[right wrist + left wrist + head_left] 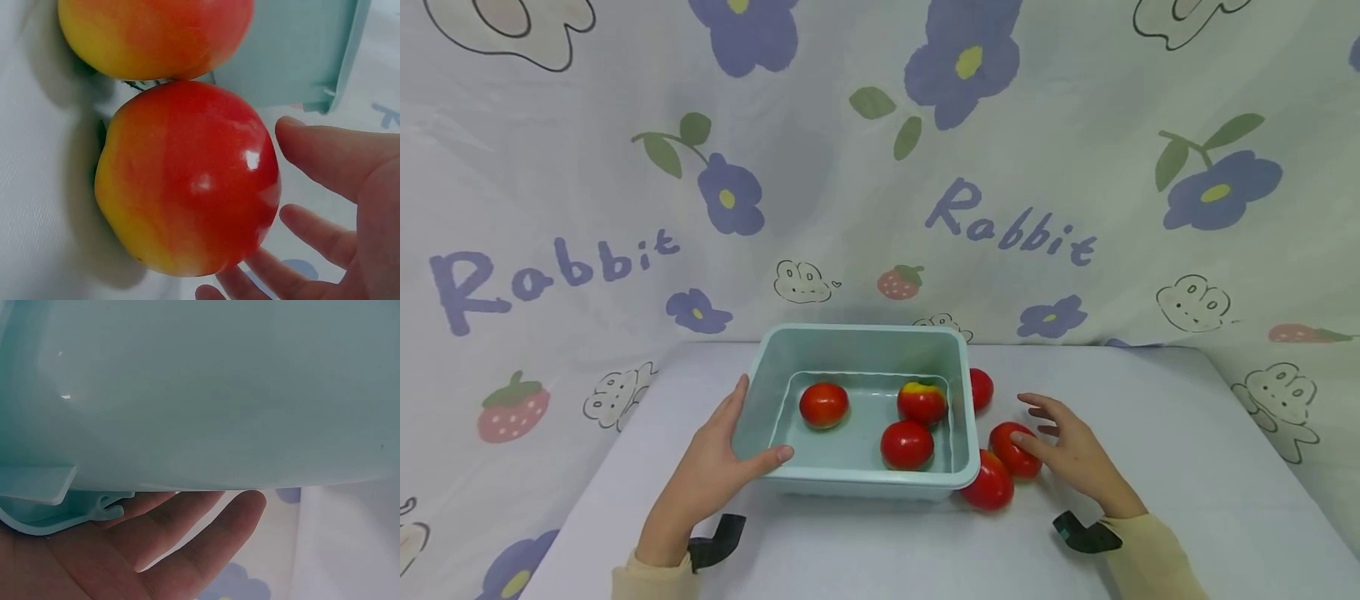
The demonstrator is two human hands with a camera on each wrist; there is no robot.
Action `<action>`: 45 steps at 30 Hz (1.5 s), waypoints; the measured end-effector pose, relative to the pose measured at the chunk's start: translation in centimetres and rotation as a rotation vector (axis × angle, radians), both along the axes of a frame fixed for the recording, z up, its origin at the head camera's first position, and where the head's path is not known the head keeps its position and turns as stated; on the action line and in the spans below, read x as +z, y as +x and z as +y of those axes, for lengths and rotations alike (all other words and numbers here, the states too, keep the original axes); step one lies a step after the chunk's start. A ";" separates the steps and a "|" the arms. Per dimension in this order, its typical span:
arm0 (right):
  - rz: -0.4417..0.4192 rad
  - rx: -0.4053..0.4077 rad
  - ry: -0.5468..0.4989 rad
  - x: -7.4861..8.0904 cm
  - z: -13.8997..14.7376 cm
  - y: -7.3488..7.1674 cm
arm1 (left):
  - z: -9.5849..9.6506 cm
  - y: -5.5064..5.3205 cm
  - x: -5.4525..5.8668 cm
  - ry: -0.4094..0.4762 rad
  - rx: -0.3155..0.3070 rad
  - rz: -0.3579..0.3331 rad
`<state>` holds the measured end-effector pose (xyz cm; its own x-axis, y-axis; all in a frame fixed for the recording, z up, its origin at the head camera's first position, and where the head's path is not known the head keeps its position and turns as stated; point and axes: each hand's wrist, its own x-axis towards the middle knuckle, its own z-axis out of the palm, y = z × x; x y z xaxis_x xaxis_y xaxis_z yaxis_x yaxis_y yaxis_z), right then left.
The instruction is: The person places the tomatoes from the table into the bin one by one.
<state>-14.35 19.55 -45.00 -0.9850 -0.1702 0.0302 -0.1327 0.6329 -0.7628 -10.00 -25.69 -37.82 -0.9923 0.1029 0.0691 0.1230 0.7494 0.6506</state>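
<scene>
A light blue-green plastic basin (880, 477) sits in the middle of the table, with three red tomatoes inside. My left hand (711, 462) holds its left side, thumb over the near rim and fingers along the outer wall. In the left wrist view, the fingers (206, 550) show below the basin wall (219, 400). To the basin's right, my right hand (1075, 454) is spread around a red tomato (1009, 446). In the right wrist view, this tomato (194, 181) has a yellow side; thumb and fingers are around it, and contact is unclear.
Close by lie two more tomatoes: one (991, 485) at the basin's near right corner, another (982, 390) partly hidden behind its right wall. Behind the white table (850, 550) hangs a cloth (820, 183) printed with flowers, rabbits and lettering.
</scene>
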 end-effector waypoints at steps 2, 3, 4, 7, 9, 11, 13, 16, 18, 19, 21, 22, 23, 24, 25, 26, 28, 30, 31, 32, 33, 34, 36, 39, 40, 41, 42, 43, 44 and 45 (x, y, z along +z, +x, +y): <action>0.000 0.005 0.007 0.0 0.0 0.0 | 0.0 0.0 0.1 0.005 -0.002 0.002; -0.004 0.007 0.009 0.0 0.0 0.0 | 0.0 0.0 0.1 0.007 -0.003 0.003; -0.010 0.010 0.010 0.0 0.0 0.0 | 0.0 0.0 0.1 0.008 -0.004 0.005; -0.042 0.018 0.014 -0.1 0.0 0.1 | 0.0 0.0 0.1 0.012 -0.006 0.009; -0.068 0.026 0.020 -0.1 0.0 0.1 | 0.0 0.0 0.1 0.012 -0.006 0.011; -0.086 0.035 0.026 -0.1 0.0 0.1 | 0.0 0.0 0.1 0.010 -0.006 0.011; -0.097 0.050 0.032 -0.1 0.0 0.1 | 0.0 0.0 0.1 0.007 -0.004 0.011; -0.095 0.077 0.045 -0.1 -0.1 0.1 | 0.1 0.0 0.2 0.005 -0.002 0.010; -0.094 0.087 0.051 -0.1 -0.1 0.1 | 0.1 0.0 0.2 0.006 -0.001 0.009; -0.094 0.092 0.053 -0.2 -0.1 0.1 | 0.1 0.0 0.1 0.007 -0.001 0.009; -0.099 0.096 0.056 -0.3 -0.1 0.0 | 0.1 0.0 0.1 0.008 -0.001 0.007; -0.101 0.093 0.057 -0.3 -0.1 0.0 | 0.1 0.0 0.1 0.008 0.000 0.006; -0.102 0.094 0.059 -0.4 -0.1 0.0 | 0.1 0.0 0.1 0.009 0.000 0.004; -0.102 0.094 0.062 -0.5 -0.1 0.0 | 0.1 0.0 0.0 0.010 0.000 0.003; -0.099 0.093 0.066 -0.5 -0.1 0.0 | 0.1 0.0 0.0 0.008 0.000 0.001; -0.094 0.090 0.069 -0.5 -0.1 0.0 | 0.0 0.0 0.0 0.008 0.000 0.000; -0.085 0.079 0.074 -0.5 -0.1 0.0 | 0.0 0.0 0.0 0.005 -0.001 -0.001; -0.080 0.063 0.073 -0.3 -0.1 -0.1 | 0.0 0.0 0.1 -0.002 0.000 0.001; -0.080 0.057 0.070 -0.2 0.0 -0.1 | 0.0 0.0 0.1 -0.009 0.000 0.003; -0.081 0.052 0.065 -0.1 0.0 -0.2 | 0.0 0.0 0.1 -0.011 0.001 0.006; -0.081 0.049 0.061 0.0 0.0 -0.2 | 0.1 0.0 0.2 -0.014 0.001 0.008; -0.082 0.044 0.056 0.0 0.0 -0.2 | 0.1 0.0 0.2 -0.016 0.002 0.009; -0.083 0.031 0.048 0.1 0.1 -0.2 | 0.1 0.0 0.2 -0.017 0.004 0.009; -0.074 0.016 0.044 0.2 0.1 -0.2 | 0.1 0.0 0.2 -0.007 0.005 0.004; -0.073 0.006 0.043 0.3 0.1 -0.2 | 0.1 0.0 0.2 -0.006 0.005 0.002; -0.071 -0.003 0.043 0.3 0.1 -0.1 | 0.1 0.0 0.2 -0.004 0.005 0.001; -0.070 -0.010 0.042 0.3 0.1 -0.1 | 0.1 0.0 0.2 -0.004 0.005 0.001; -0.065 -0.013 0.042 0.3 0.1 -0.1 | 0.1 0.0 0.2 -0.005 0.005 0.002; -0.062 -0.018 0.042 0.3 0.1 -0.1 | 0.1 0.0 0.2 -0.003 0.004 0.002; -0.058 -0.023 0.041 0.3 0.1 -0.1 | 0.1 0.0 0.2 -0.003 0.003 0.003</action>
<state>-14.45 19.68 -44.69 -0.9885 -0.1477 -0.0334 -0.0745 0.6662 -0.7420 -9.98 -25.55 -37.65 -0.9923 0.1002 0.0721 0.1230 0.7516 0.6480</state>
